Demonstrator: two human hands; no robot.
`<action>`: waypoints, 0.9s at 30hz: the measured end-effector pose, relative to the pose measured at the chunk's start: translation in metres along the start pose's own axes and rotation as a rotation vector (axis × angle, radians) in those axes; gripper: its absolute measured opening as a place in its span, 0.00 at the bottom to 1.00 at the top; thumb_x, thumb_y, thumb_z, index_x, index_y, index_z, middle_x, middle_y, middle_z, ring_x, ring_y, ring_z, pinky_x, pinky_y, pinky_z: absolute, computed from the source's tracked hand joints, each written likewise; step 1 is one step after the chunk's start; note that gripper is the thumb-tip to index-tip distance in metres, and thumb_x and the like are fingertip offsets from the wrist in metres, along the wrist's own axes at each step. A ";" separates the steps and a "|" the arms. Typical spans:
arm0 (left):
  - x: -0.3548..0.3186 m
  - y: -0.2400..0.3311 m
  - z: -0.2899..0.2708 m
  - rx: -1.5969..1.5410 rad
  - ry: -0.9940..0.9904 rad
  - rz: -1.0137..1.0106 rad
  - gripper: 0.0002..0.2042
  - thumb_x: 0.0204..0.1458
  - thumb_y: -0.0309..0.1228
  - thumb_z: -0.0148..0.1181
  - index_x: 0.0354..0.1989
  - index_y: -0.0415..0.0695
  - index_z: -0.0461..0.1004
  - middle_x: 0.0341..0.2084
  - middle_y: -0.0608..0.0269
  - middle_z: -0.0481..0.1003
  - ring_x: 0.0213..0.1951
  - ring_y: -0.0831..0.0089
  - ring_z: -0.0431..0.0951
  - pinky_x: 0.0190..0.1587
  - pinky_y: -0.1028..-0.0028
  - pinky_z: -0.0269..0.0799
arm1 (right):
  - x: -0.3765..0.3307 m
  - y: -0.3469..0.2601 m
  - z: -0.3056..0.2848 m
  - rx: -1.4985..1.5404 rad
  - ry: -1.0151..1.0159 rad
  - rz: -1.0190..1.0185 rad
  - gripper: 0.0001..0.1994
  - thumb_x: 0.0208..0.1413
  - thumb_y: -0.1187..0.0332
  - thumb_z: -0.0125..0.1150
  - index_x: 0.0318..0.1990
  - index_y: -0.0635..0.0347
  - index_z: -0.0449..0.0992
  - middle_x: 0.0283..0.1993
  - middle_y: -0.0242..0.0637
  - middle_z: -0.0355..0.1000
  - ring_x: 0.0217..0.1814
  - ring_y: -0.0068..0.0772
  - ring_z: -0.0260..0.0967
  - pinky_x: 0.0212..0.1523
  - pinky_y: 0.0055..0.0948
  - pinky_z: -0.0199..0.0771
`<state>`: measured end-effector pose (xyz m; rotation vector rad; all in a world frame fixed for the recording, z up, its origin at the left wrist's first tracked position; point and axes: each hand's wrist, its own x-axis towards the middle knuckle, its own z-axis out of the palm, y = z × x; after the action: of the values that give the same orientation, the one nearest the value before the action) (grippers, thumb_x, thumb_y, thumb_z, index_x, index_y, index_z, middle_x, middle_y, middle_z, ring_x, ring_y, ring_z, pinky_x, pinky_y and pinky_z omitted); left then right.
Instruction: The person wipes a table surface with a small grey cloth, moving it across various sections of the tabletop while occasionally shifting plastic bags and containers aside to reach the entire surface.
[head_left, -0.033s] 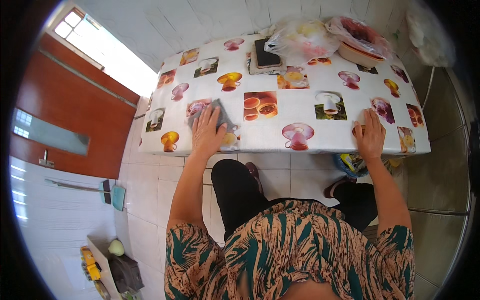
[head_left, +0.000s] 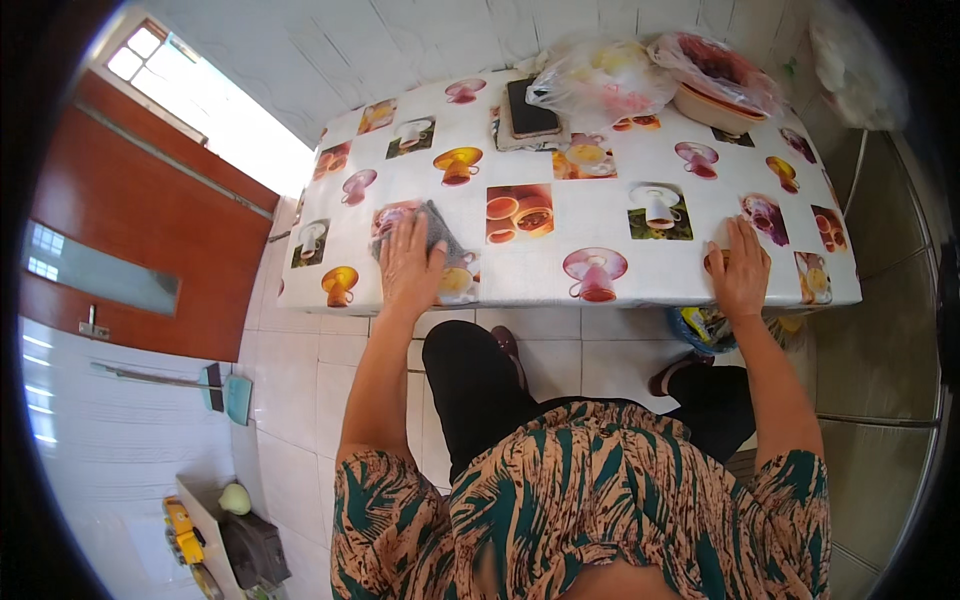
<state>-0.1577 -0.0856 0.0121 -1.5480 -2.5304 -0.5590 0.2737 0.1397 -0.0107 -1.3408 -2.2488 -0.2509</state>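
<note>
Both hands lie flat on the table (head_left: pixel 560 215), which is covered with a white oilcloth printed with cups. We note the left hand (head_left: pixel 408 265) spread open, palm down, pressing on a grey cloth (head_left: pixel 443 236) near the front left edge of the table; the cloth shows from beneath the fingers on their right side. We note the right hand (head_left: pixel 740 268) likewise open and palm down, holding nothing, resting at the front right edge, well apart from the cloth. At the far edge we record a dark flat wallet-like object (head_left: pixel 530 110), a clear plastic bag (head_left: pixel 600 80) just beside it, and a covered bowl (head_left: pixel 722 92) further right.
</note>
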 end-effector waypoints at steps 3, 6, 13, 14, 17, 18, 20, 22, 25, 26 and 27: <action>0.011 -0.004 0.017 -0.030 0.063 -0.196 0.32 0.60 0.49 0.43 0.66 0.38 0.56 0.68 0.49 0.54 0.70 0.56 0.50 0.69 0.56 0.42 | 0.002 -0.004 0.001 0.000 -0.008 -0.001 0.25 0.60 0.56 0.51 0.61 0.61 0.65 0.65 0.46 0.62 0.69 0.44 0.56 0.65 0.43 0.53; 0.013 0.030 0.035 0.122 0.064 -0.189 0.35 0.59 0.52 0.42 0.66 0.36 0.56 0.68 0.49 0.53 0.70 0.57 0.49 0.69 0.56 0.41 | 0.001 0.002 0.001 -0.027 -0.016 -0.007 0.26 0.60 0.56 0.51 0.62 0.61 0.65 0.66 0.46 0.61 0.69 0.44 0.56 0.65 0.43 0.53; 0.005 0.056 0.013 -0.056 -0.104 0.158 0.35 0.57 0.54 0.47 0.65 0.37 0.59 0.68 0.48 0.53 0.70 0.56 0.49 0.69 0.58 0.41 | 0.002 -0.002 -0.002 0.010 -0.017 0.007 0.25 0.60 0.58 0.52 0.61 0.63 0.65 0.66 0.47 0.61 0.70 0.44 0.54 0.66 0.43 0.51; 0.006 0.056 0.010 -0.110 -0.116 0.148 0.35 0.57 0.53 0.48 0.64 0.37 0.60 0.67 0.47 0.53 0.70 0.55 0.49 0.69 0.58 0.42 | 0.001 -0.003 -0.003 0.016 -0.011 0.005 0.25 0.59 0.58 0.52 0.61 0.63 0.65 0.66 0.47 0.61 0.70 0.44 0.54 0.66 0.43 0.51; 0.013 0.070 0.007 -0.082 0.147 0.040 0.24 0.49 0.47 0.61 0.47 0.40 0.73 0.51 0.51 0.69 0.57 0.54 0.65 0.59 0.59 0.58 | 0.002 -0.005 -0.005 0.024 -0.013 0.017 0.25 0.59 0.58 0.52 0.61 0.63 0.65 0.66 0.48 0.61 0.70 0.44 0.54 0.67 0.43 0.50; 0.016 0.079 0.004 -0.087 0.169 -0.020 0.21 0.48 0.45 0.63 0.43 0.41 0.75 0.47 0.52 0.72 0.54 0.55 0.67 0.56 0.59 0.61 | 0.002 -0.006 -0.005 0.023 -0.023 0.026 0.26 0.59 0.58 0.52 0.61 0.63 0.65 0.66 0.48 0.61 0.70 0.45 0.54 0.67 0.44 0.50; 0.027 0.083 0.014 -0.046 0.239 -0.044 0.14 0.45 0.41 0.65 0.34 0.45 0.74 0.37 0.57 0.73 0.45 0.58 0.71 0.49 0.59 0.65 | 0.003 -0.006 -0.007 0.022 -0.040 0.040 0.26 0.59 0.57 0.52 0.61 0.63 0.65 0.66 0.48 0.60 0.70 0.45 0.54 0.67 0.44 0.50; 0.037 0.090 0.013 -0.036 0.152 -0.151 0.12 0.46 0.40 0.65 0.32 0.46 0.75 0.36 0.58 0.74 0.44 0.57 0.72 0.48 0.59 0.67 | 0.002 -0.004 -0.006 0.018 -0.048 0.046 0.26 0.59 0.57 0.52 0.61 0.63 0.65 0.66 0.48 0.60 0.70 0.45 0.54 0.67 0.44 0.49; 0.045 0.082 0.020 -0.129 0.120 -0.253 0.11 0.47 0.40 0.63 0.30 0.46 0.74 0.33 0.60 0.74 0.40 0.57 0.74 0.44 0.59 0.69 | 0.002 -0.004 -0.006 0.043 -0.036 0.043 0.26 0.59 0.57 0.51 0.61 0.63 0.65 0.66 0.49 0.60 0.70 0.46 0.54 0.67 0.44 0.49; 0.045 0.077 0.024 -0.135 0.138 -0.241 0.10 0.47 0.39 0.63 0.29 0.46 0.74 0.32 0.60 0.74 0.40 0.57 0.74 0.43 0.59 0.70 | 0.001 -0.004 -0.006 0.053 -0.030 0.042 0.26 0.59 0.56 0.51 0.61 0.63 0.65 0.66 0.49 0.60 0.70 0.46 0.54 0.67 0.44 0.49; 0.045 0.073 0.028 -0.141 0.156 -0.229 0.10 0.47 0.39 0.63 0.29 0.46 0.74 0.31 0.60 0.74 0.39 0.57 0.74 0.42 0.60 0.71 | 0.001 -0.004 -0.006 0.051 -0.029 0.042 0.26 0.59 0.56 0.51 0.61 0.63 0.65 0.66 0.49 0.60 0.70 0.47 0.54 0.67 0.44 0.49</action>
<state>-0.1121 -0.0084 0.0177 -1.2047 -2.6111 -0.8676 0.2719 0.1356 -0.0048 -1.3717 -2.2328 -0.1588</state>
